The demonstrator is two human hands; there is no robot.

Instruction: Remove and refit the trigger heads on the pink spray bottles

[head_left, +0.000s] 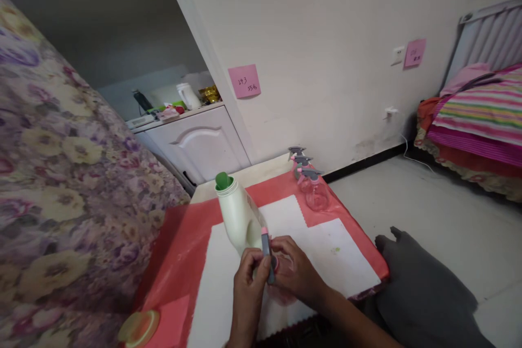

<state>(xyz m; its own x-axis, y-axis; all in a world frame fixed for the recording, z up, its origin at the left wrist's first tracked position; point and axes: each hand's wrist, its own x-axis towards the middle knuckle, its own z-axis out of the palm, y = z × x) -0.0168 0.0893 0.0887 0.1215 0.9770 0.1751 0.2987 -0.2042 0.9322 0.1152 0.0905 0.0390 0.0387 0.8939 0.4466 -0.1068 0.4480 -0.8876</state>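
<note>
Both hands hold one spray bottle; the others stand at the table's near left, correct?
Wrong corner: the head view shows the other spray bottles far right on the table. The left hand and right hand hold one spray bottle.

Both hands (pixel 299 272) grip spray bottle (pixel 266 244); pale jug (pixel 238 215) near.

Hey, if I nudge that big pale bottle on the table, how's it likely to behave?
The pale bottle looks tall for its width, so a high push might tip it. Its smooth, moulded wall suggests fairly stiff plastic, perhaps a little slippery. Weight is hard to judge, as the wall seems opaque and hides any contents.
</note>
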